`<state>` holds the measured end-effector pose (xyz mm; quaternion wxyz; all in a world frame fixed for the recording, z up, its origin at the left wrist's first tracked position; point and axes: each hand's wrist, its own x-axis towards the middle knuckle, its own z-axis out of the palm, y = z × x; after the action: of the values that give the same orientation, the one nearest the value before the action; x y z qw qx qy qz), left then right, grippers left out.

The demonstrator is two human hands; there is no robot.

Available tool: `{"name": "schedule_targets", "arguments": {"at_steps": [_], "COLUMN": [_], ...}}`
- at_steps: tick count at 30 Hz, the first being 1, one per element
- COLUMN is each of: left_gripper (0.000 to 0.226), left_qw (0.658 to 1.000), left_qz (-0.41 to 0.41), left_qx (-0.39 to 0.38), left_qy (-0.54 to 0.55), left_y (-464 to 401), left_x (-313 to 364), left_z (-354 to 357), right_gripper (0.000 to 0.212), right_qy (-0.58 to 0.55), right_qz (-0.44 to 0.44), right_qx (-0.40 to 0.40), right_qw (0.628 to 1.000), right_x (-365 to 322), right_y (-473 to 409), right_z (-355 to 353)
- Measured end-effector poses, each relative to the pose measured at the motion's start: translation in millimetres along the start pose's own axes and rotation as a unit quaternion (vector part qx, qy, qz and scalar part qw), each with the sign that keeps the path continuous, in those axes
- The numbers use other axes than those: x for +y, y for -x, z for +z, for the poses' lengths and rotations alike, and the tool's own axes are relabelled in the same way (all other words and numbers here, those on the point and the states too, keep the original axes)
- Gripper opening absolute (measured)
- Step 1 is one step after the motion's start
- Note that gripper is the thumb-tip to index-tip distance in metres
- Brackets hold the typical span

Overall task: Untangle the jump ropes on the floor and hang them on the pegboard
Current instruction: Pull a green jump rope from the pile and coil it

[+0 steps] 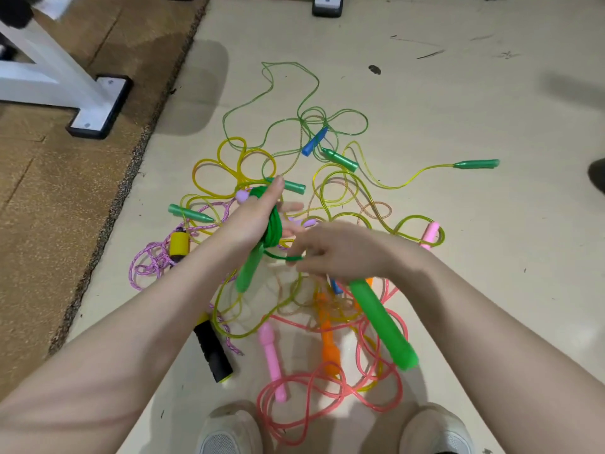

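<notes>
We see the green jump rope [274,228] lifted above the tangle – its cord wound in a bundle around our left hand [253,216], fingers straight, one green handle [248,270] hanging below. Our right hand [340,250] pinches the loose end of the cord, and the other green handle [383,326] slants down beneath that wrist. Below them, the pile of ropes [294,224] – yellow, pink, purple, orange – lies knotted on the pale floor [458,290]. A brown mat [65,191] borders it left, bearing a white stand [82,93]. Our shoes [229,430] show at the bottom.
</notes>
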<state>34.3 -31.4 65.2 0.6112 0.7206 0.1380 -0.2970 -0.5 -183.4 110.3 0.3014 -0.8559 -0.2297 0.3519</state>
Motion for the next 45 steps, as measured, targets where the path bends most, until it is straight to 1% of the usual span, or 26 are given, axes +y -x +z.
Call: {"name": "schedule_targets", "arguments": {"at_steps": [2,4,6,8,10,11,12,13,15,17,18,19,22,24,26,27,29,31,33,35,36,38,40,41,42,45], "left_gripper": [0.068,0.082,0.098,0.105,0.105,0.100,0.093,0.084,0.074,0.076,0.079,0.082,0.086,0.087,0.080,0.074,0.063,0.057,0.049,0.040,0.037,0.027,0.016,0.014,0.016,0.019], "left_qw": [0.998,0.991,0.973,0.947,0.913,0.899,0.885,0.874,0.858,0.845,0.846,0.850,0.876,0.906,0.945,0.963,0.988,0.996,0.992,0.973,0.965,0.967,0.978,0.982,0.985,0.991], "left_qz": [-0.049,-0.055,-0.041,-0.024,-0.005,0.005,0.014,0.018,0.005,-0.022,-0.032,-0.035,-0.034,-0.061,-0.084,-0.081,-0.049,-0.004,0.041,0.047,0.045,0.056,0.074,0.083,0.093,0.112], "left_qx": [-0.041,-0.119,-0.219,-0.321,-0.401,-0.429,-0.453,-0.472,-0.501,-0.525,-0.524,-0.517,-0.479,-0.418,-0.313,-0.252,-0.143,-0.087,-0.100,-0.165,-0.188,-0.196,-0.174,-0.155,-0.133,-0.066], "left_qy": [0.006,-0.033,-0.055,0.001,0.068,0.091,0.105,0.111,0.112,0.101,0.096,0.092,0.049,-0.015,-0.052,-0.056,-0.023,0.012,0.065,0.152,0.177,0.151,0.087,0.065,0.050,0.008], "left_y": [4,10,13,13,14,13,12,11,9,10,11,10,12,15,16,15,9,3,2,6,9,13,16,16,16,11], "left_x": [-2,0,5,15,22,23,22,21,21,22,22,21,19,25,33,35,36,35,32,29,29,25,20,20,20,22], "left_z": [-2,2,5,6,5,3,1,-1,-4,-4,-4,-4,-5,-3,-1,-1,-2,-2,2,6,9,14,20,21,21,15], "right_gripper": [0.014,0.012,0.013,0.014,0.014,0.018,0.025,0.031,0.036,0.032,0.028,0.025,0.027,0.027,0.021,0.018,0.010,0.005,0.010,0.008,0.009,0.011,0.012,0.012,0.012,0.023], "right_qy": [-0.029,-0.123,-0.218,-0.280,-0.337,-0.358,-0.361,-0.345,-0.360,-0.434,-0.447,-0.434,-0.367,-0.344,-0.318,-0.309,-0.310,-0.301,-0.334,-0.425,-0.451,-0.477,-0.519,-0.536,-0.540,-0.475], "right_qz": [-0.012,-0.029,-0.048,-0.059,-0.064,-0.063,-0.058,-0.055,-0.063,-0.077,-0.077,-0.070,-0.038,-0.029,-0.024,-0.017,-0.007,0.001,0.018,0.027,0.029,0.038,0.058,0.069,0.078,0.100], "right_qx": [0.091,0.156,0.203,0.248,0.282,0.287,0.281,0.265,0.200,0.129,0.114,0.111,0.078,0.045,0.045,0.073,0.164,0.245,0.299,0.312,0.308,0.304,0.301,0.297,0.289,0.236], "right_qw": [0.995,0.980,0.953,0.925,0.896,0.886,0.887,0.899,0.909,0.888,0.884,0.891,0.926,0.938,0.947,0.948,0.937,0.922,0.894,0.850,0.837,0.824,0.798,0.788,0.786,0.842], "right_x": [4,10,16,21,27,28,30,31,30,25,24,22,21,20,17,18,19,24,29,31,30,31,30,31,33,45], "right_y": [2,7,9,7,3,1,0,0,-1,-1,0,1,5,7,8,5,-2,-9,-11,-7,-3,-2,-5,-7,-9,-6], "right_z": [-14,-24,-28,-25,-20,-18,-16,-15,-11,-4,-1,0,-4,-8,-9,-6,-1,3,3,-2,-4,-2,4,8,11,8]}}
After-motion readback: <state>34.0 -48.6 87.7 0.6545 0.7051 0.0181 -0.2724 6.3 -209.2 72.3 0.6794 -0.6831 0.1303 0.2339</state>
